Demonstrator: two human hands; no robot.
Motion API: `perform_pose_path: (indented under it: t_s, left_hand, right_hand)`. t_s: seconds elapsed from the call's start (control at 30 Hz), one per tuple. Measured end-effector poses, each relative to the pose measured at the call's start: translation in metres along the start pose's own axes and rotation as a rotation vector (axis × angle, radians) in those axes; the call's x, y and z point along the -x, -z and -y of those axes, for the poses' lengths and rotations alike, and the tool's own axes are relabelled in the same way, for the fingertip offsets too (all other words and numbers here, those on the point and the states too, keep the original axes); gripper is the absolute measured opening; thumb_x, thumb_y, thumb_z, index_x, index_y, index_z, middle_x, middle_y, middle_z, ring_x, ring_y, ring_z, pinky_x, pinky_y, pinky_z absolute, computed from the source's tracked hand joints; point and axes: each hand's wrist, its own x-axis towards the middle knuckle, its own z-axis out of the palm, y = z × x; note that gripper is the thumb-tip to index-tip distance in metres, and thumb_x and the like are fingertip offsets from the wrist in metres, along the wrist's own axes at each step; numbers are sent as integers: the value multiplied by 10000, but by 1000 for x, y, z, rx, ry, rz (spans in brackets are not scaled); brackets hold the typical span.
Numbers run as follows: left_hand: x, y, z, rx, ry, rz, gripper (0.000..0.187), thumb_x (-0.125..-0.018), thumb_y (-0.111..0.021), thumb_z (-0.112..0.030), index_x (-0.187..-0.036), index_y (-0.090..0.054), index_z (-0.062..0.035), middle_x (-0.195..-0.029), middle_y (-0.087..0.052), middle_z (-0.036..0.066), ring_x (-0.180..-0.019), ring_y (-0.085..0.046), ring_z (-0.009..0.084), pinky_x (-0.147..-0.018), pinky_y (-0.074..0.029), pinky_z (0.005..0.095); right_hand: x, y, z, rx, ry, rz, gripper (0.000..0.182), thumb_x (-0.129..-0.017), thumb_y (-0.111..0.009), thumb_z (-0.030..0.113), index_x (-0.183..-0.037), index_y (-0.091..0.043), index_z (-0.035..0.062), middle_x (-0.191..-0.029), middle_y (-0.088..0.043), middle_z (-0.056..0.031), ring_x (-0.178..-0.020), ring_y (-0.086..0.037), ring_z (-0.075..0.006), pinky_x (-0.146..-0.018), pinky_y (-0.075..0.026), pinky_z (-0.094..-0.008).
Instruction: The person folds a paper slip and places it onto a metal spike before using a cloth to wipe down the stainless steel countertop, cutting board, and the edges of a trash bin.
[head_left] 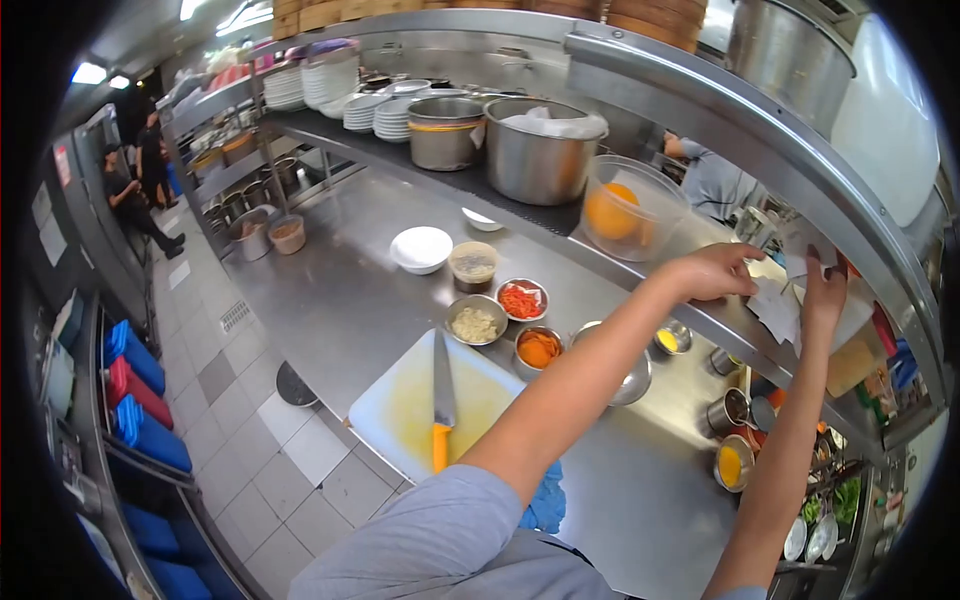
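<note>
My left hand point(712, 273) reaches over the metal shelf, its bent fingertips at the corner of a white paper slip point(775, 310). My right hand point(825, 283) is raised just to its right, with fingers closed on another white paper slip point(800, 240). Left of my hands on the shelf stands a clear plastic tub point(655, 200) with an orange item inside. Below my left arm, a yellow-handled knife point(443, 390) lies on a stained white cutting board point(385, 400).
Bowls of chopped garlic point(474, 325), red pieces point(520, 300) and orange pieces point(538, 348) stand behind the board. Large steel pots point(540, 165) and stacked plates point(330, 75) fill the shelf. Beyond it works a person in grey point(710, 180). Two people point(122, 195) are at far left.
</note>
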Motion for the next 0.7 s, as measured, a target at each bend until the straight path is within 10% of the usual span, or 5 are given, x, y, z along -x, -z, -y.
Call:
perform_pose_path:
  t_s: [0.23, 0.7]
  left_hand:
    - [1, -5, -2, 6, 28, 15, 566, -893, -721, -225, -1368, -512, -2, -952, -620, 32, -843, -557, 121, -763, -456, 267]
    - [2, -3, -2, 1, 40, -2, 525, -892, -712, -204, -1349, -535, -17, -905, -587, 7, -805, -531, 103, -722, -440, 255]
  right_hand:
    - [-8, -14, -16, -48, 15, -95, 505, -927, -643, 197, -1334, -525, -78, -1281, -620, -205, -1149, -592, -271, -999, -411, -340]
    - [-9, -15, -8, 32, -129, -10, 444, -959, -612, 268, -1235, -612, -80, -1208, -677, -180, -1113, -628, -269, -967, -430, -333]
